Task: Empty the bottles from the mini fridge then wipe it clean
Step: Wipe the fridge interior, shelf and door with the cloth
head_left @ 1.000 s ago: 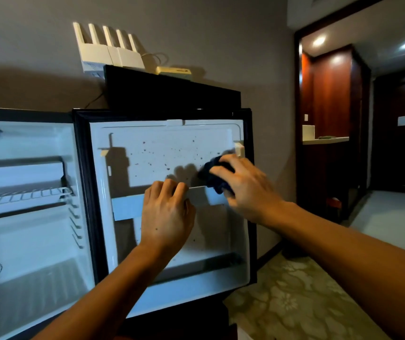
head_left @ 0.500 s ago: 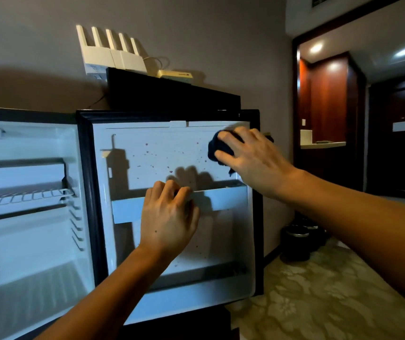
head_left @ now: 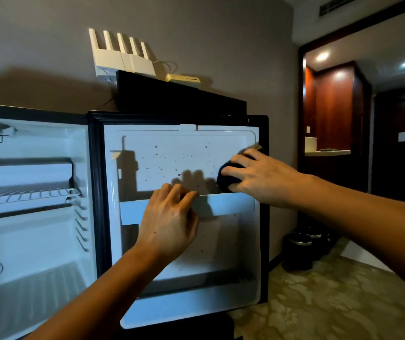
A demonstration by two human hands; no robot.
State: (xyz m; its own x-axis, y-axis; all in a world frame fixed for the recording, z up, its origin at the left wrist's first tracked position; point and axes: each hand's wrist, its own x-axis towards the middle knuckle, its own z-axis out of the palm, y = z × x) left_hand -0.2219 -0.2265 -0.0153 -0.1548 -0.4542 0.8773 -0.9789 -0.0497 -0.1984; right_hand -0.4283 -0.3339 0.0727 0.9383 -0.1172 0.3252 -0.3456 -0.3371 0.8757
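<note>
Small white-lined mini fridge with a black frame (head_left: 34, 217) is standing open; no bottles showing in its cavity or on the door, so the emptying looks done and wiping is the step in hand.

White plastic inner door panel (head_left: 172, 158), swung out ahead of both hands, is carrying reddish-brown specks, mostly left of the right hand and above the left hand.

Left hand (head_left: 169, 222) is curling its fingers over the white horizontal door-shelf rail (head_left: 230, 204), bracing the door.

Right hand (head_left: 257, 175) is gripping a bunched dark blue cloth (head_left: 226, 177), fingers wrapped round it, pressing it to the panel near the door's free edge, just above the rail.

Judgement: keep the left-hand brace, since the door would likely swing under pressure. Work the cloth leftward in overlapping passes across the specks, then below the rail, where more specks are showing.

Brands, labels, writing: none legible anywhere; a round dial low inside the fridge is too blurred to read.
</note>
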